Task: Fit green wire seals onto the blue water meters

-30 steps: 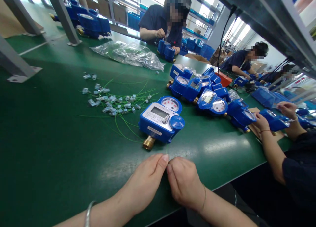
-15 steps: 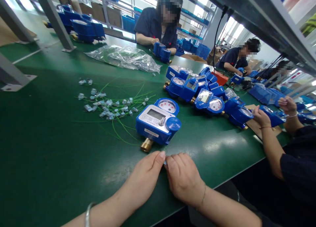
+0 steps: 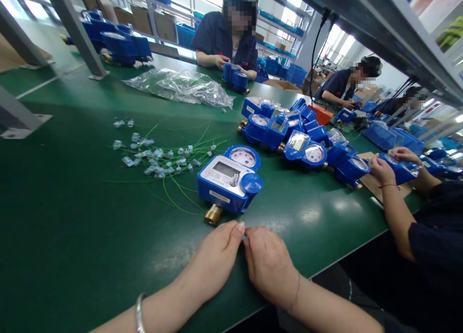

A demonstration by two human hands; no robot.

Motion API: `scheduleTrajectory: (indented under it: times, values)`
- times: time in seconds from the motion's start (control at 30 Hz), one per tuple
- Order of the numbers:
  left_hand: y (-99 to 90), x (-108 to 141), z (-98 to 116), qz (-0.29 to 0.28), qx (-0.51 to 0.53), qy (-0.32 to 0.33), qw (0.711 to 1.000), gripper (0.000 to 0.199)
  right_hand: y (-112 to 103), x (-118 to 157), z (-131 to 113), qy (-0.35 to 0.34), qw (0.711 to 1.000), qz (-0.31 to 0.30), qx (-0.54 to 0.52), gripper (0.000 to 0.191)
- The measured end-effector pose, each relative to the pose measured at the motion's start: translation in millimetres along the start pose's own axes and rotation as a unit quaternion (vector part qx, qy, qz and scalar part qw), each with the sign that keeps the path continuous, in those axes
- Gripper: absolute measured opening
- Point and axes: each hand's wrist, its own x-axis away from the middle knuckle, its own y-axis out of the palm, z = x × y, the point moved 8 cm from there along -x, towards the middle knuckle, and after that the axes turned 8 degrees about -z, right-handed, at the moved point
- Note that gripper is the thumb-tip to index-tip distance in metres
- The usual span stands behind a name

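Observation:
A blue water meter [image 3: 226, 181] with a brass threaded end lies face up on the green table, just beyond my hands. My left hand [image 3: 217, 251] is closed, thumb and forefinger pinching at the near side of the meter. Against it, my right hand [image 3: 269, 263] is closed too, its fingertips meeting the left ones. Between them shows a bit of a small pale-blue wire seal [image 3: 245, 236]; most of it is hidden by the fingers. To the left of the meter lies a loose pile of wire seals [image 3: 159, 161] with thin green wires.
Several blue meters [image 3: 306, 147] are clustered at the right, and others [image 3: 125, 46] stand at the far left. A clear plastic bag [image 3: 184, 87] lies at the back. Metal posts [image 3: 77, 31] rise at left. A co-worker's hands [image 3: 383, 171] work at a meter on the right.
My hands stay pinched together in nearly the same spot, the right one turned slightly. At right, the co-worker's farther hand has come down to a meter.

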Motion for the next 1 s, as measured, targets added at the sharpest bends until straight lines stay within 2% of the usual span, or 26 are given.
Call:
scheduleTrajectory:
  times: [0.07,0.13,0.2,0.27,0.3,0.37,0.43,0.47,0.57,0.63,0.67,0.7,0.73,0.77,0.8,0.87,0.9,0.93,1.0]
  values:
    - [0.4,0.9,0.2,0.003,0.009,-0.008,1.0,0.037,2.1,-1.3,-0.4,-0.019,1.0,0.002,0.001,0.025]
    - [-0.3,1.2,0.3,0.01,0.018,-0.008,1.0,0.037,8.4,-8.4,12.7,0.044,0.99,-0.032,-0.132,0.025]
    - [-2.3,1.0,0.5,0.019,0.009,-0.002,1.0,0.038,20.4,-14.0,23.4,0.122,0.945,-0.088,-0.29,0.028]
    - [-4.6,0.6,0.8,0.027,-0.01,0.005,1.0,0.038,28.5,-15.7,24.7,0.164,0.902,-0.128,-0.378,0.032]
    - [-5.4,0.4,1.1,0.029,-0.016,0.009,0.999,0.037,28.5,-15.8,23.2,0.163,0.901,-0.135,-0.378,0.033]
    - [-6.2,-0.1,1.6,0.029,-0.015,0.012,0.999,0.037,22.5,-14.3,19.6,0.137,0.937,-0.123,-0.298,0.03]
    - [-5.9,-0.3,1.4,0.028,-0.002,0.007,1.0,0.037,12.0,-11.8,12.4,0.079,0.984,-0.079,-0.137,0.023]
    - [-5.7,-0.3,1.2,0.028,0.007,0.002,1.0,0.037,7.8,-10.2,7.2,0.043,0.997,-0.054,-0.046,0.021]
    - [-5.9,0.6,0.9,0.039,0.041,-0.011,0.998,0.036,4.5,-7.7,-1.9,-0.035,0.991,-0.008,0.131,0.02]
    - [-6.6,0.9,1.7,0.046,0.057,-0.015,0.997,0.035,6.0,-10.4,-1.6,-0.065,0.986,-0.017,0.155,0.019]
    - [-7.0,0.9,2.4,0.049,0.058,-0.016,0.997,0.035,5.7,-12.8,-0.5,-0.074,0.988,-0.025,0.133,0.019]
    - [-7.5,0.7,3.3,0.051,0.057,-0.016,0.997,0.035,4.9,-15.9,2.2,-0.073,0.994,-0.035,0.08,0.019]
    - [-8.2,0.5,4.3,0.054,0.056,-0.016,0.997,0.035,5.2,-19.7,8.2,-0.049,0.997,-0.053,-0.019,0.02]
    - [-8.5,0.1,5.4,0.054,0.058,-0.013,0.997,0.036,8.5,-23.1,16.5,-0.004,0.986,-0.08,-0.147,0.022]
    - [-8.3,-0.5,6.5,0.05,0.064,-0.01,0.997,0.037,15.7,-25.1,24.3,0.053,0.952,-0.11,-0.281,0.025]
    - [-8.1,-1.3,6.6,0.047,0.077,-0.008,0.996,0.041,34.8,-24.4,29.6,0.153,0.848,-0.173,-0.476,0.032]
    - [-8.5,-1.5,5.4,0.05,0.08,-0.012,0.996,0.042,42.2,-23.6,27.5,0.181,0.807,-0.2,-0.525,0.034]
    - [-9.5,-1.3,3.6,0.057,0.079,-0.019,0.995,0.042,46.9,-23.4,24.1,0.193,0.784,-0.222,-0.546,0.034]
    - [-11.8,-0.4,-0.7,0.077,0.081,-0.032,0.993,0.041,51.9,-22.4,17.2,0.202,0.757,-0.251,-0.568,0.03]
